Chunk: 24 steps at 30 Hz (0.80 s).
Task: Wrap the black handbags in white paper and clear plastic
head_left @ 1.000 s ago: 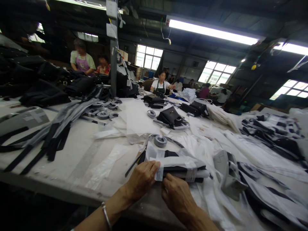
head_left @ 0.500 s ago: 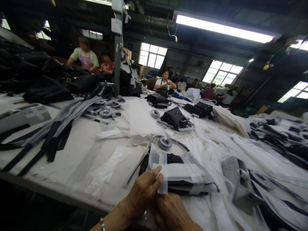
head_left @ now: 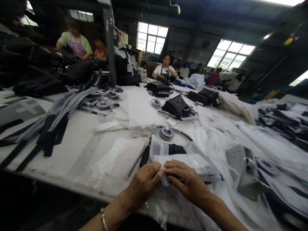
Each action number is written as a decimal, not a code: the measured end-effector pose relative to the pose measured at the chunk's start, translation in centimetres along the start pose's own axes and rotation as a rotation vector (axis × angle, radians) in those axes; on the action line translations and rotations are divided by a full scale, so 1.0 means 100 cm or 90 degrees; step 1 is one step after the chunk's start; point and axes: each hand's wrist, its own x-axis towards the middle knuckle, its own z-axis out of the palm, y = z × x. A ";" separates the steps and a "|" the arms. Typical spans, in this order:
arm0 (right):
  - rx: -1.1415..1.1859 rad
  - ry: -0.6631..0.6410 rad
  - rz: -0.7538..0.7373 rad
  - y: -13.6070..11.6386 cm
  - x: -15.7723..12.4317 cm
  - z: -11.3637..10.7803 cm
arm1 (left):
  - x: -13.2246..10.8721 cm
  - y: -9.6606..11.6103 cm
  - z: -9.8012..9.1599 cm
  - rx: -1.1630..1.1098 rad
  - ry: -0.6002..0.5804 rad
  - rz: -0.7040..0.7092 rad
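Observation:
A black handbag [head_left: 176,149], partly wrapped in white paper and translucent film, lies before me near the table's front edge. A clear tape strip [head_left: 164,150] runs down over its paper [head_left: 196,160]. My left hand [head_left: 145,179] is curled closed at the strip by the bag's near left edge; its fingertips press together there. Opposite it, my right hand [head_left: 187,179] lies with fingers stretched over the paper and the near edge, palm down. The tape's lower end shows just beneath the fingertips. A wrapped strap coil [head_left: 166,133] rests within the bag's handle.
Black straps in film [head_left: 56,122] lie left, beside paper sheets [head_left: 141,106]. Another black handbag [head_left: 177,106] stands farther back. Grey wrapped pieces [head_left: 243,166] and white film [head_left: 214,144] crowd the right. A co-worker [head_left: 165,69] sits across the table; a metal post [head_left: 110,45] rises behind.
My right hand has risen from below the bag's near edge and now lies spread over the paper. My left hand stays at the tape. The camera view has tilted down slightly.

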 end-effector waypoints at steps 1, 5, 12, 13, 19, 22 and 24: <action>-0.014 0.013 -0.009 0.002 -0.003 0.004 | -0.001 -0.001 0.000 -0.004 0.002 0.002; -0.029 0.040 0.016 -0.002 -0.005 0.007 | 0.000 -0.003 -0.001 -0.020 0.020 -0.006; -0.099 0.045 0.098 -0.013 0.008 0.006 | 0.000 -0.004 -0.002 -0.015 0.019 0.024; -0.128 0.037 0.091 -0.013 0.008 0.007 | 0.000 -0.005 -0.002 -0.018 0.018 0.023; -0.218 0.066 -0.055 -0.005 0.000 0.020 | 0.007 0.000 -0.014 -0.055 -0.047 -0.009; -0.227 0.091 -0.075 -0.002 -0.004 0.027 | 0.013 0.008 -0.019 -0.047 -0.077 -0.044; -0.232 0.092 -0.077 -0.001 -0.004 0.028 | 0.014 0.014 -0.015 -0.014 -0.056 -0.041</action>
